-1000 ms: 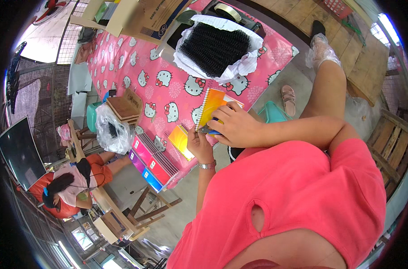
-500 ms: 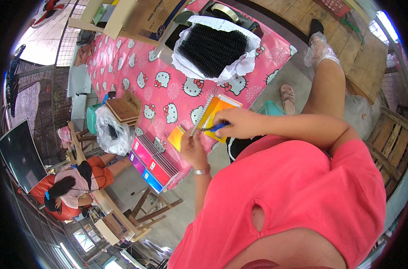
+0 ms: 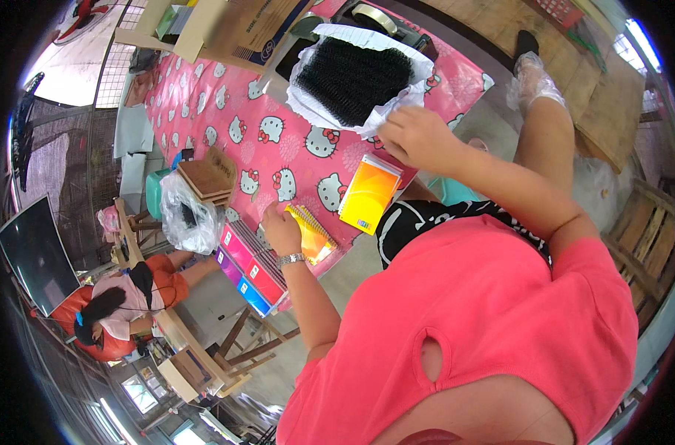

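Note:
My left hand (image 3: 282,232), a metal-banded watch on its wrist, is closed at the left edge of a yellow spiral notebook (image 3: 312,236). This notebook lies with others at the table's near edge. My right hand (image 3: 415,139) is curled beside the near edge of crumpled white paper (image 3: 417,95); what its fingers hold, if anything, is hidden. On that paper rests a pile of black plastic binding coils (image 3: 352,78). Between my hands lies a stack of yellow-orange notebooks (image 3: 371,194), with no coil showing along its left side.
Pink, purple and blue notebooks (image 3: 250,268) are stacked left of my left hand. Beyond them are a clear plastic bag (image 3: 187,215) and brown wooden blocks (image 3: 206,180). A cardboard box (image 3: 252,33) and a tape roll (image 3: 374,18) stand farther back. Another person (image 3: 122,304) sits at left.
My left hand has moved left with the coil-bound notebook to the notebooks there. My right hand has gone up toward the black coils; the blue-handled pliers it held no longer show.

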{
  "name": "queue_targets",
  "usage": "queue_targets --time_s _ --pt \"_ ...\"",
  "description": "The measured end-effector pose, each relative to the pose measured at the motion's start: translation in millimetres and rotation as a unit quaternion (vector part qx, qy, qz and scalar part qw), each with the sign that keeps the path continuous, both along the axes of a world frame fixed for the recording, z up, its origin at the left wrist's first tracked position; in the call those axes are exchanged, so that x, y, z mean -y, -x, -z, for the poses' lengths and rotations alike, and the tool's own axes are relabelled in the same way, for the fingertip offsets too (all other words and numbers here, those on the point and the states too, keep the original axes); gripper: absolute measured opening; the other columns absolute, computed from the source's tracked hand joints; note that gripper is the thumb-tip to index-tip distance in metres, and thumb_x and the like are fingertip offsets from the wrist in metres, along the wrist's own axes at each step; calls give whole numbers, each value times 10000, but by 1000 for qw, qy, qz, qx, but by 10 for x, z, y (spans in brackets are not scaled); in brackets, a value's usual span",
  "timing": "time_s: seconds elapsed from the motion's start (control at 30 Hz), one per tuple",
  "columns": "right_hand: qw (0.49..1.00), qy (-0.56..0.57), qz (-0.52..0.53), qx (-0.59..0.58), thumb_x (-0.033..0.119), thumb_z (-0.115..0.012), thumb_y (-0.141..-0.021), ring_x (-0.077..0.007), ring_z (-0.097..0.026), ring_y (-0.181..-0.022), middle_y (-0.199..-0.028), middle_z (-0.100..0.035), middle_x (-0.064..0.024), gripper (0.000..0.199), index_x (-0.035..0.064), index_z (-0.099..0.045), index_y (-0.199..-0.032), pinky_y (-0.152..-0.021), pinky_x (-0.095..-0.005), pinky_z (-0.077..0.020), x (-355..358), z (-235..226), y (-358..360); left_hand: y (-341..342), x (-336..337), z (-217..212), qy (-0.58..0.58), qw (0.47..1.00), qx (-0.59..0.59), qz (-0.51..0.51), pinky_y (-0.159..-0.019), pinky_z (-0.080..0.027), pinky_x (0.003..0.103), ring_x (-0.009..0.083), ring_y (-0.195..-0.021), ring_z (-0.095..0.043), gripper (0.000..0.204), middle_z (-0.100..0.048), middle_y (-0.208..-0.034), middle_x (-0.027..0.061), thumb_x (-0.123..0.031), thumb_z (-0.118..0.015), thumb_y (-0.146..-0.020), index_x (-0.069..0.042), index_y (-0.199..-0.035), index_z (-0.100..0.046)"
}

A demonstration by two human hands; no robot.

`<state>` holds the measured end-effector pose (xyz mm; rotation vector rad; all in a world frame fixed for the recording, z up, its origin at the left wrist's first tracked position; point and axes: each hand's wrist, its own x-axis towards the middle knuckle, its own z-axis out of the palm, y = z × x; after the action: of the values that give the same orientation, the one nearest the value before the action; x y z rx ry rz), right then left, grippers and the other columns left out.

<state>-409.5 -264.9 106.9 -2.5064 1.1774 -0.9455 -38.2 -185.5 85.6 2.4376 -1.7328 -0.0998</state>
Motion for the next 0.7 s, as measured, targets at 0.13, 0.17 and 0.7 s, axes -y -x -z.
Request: queue_targets --time_s 0.13,0.17,0.7 --pt "987 95 85 97 157 -685 -780 -284 -613 -885 -871 -583 -97 185 63 -611 -922 -741 -401 -520 688 -131 4 338 113 -58 -46 997 52 -24 -926 -464 497 354 -1147 -547 379 -591 -1259 154 -202 -565 -870 -71 -1225 -593" --pt "987 97 87 98 157 -685 -780 -284 -613 -885 -871 -583 -97 185 63 -611 -922 -741 -401 -520 830 -126 -34 377 89 -30 -79 994 54 -54 -953 -454 500 376 -1169 -529 406 -564 -1289 167 -255 -568 -887 -75 -1251 -576" --pt "987 -56 138 -67 106 -553 -828 -342 -696 -867 -929 -686 -186 168 27 -695 -872 -700 -437 -577 1380 -29 -345 353 -476 341 -38 999 -31 -10 -1089 -328 544 468 -1360 -320 577 -346 -1480 260 -284 -581 -927 -115 -1446 -393"
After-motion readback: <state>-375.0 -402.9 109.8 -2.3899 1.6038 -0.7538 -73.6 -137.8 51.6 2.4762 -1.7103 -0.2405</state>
